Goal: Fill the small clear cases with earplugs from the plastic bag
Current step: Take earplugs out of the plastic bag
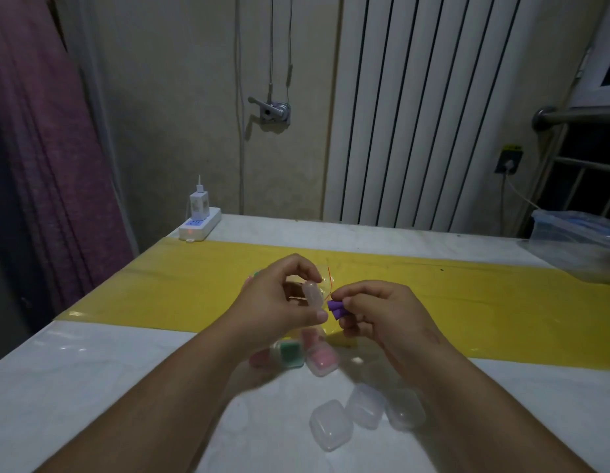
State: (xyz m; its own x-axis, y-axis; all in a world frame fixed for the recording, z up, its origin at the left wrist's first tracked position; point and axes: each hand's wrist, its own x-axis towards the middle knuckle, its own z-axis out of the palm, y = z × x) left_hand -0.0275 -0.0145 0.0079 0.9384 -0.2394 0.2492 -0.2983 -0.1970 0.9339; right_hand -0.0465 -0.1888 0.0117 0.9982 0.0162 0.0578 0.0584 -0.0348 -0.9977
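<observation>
My left hand (279,302) holds a small clear case (312,293) between thumb and fingers, above the yellow strip. Just to its right, my right hand (378,312) pinches purple earplugs (336,310) at the fingertips, close to the case. The clear plastic bag (325,278) with a red seal line lies behind both hands, mostly hidden. Below the hands, cases holding green earplugs (290,353) and pink earplugs (322,360) lie on the table. Three empty clear cases (331,425) sit nearer to me.
A white table (92,387) carries a yellow strip (194,288) across its middle. A power strip with a charger (199,223) sits at the back left corner. A clear plastic box (576,233) stands at the right edge. A radiator and wall are behind.
</observation>
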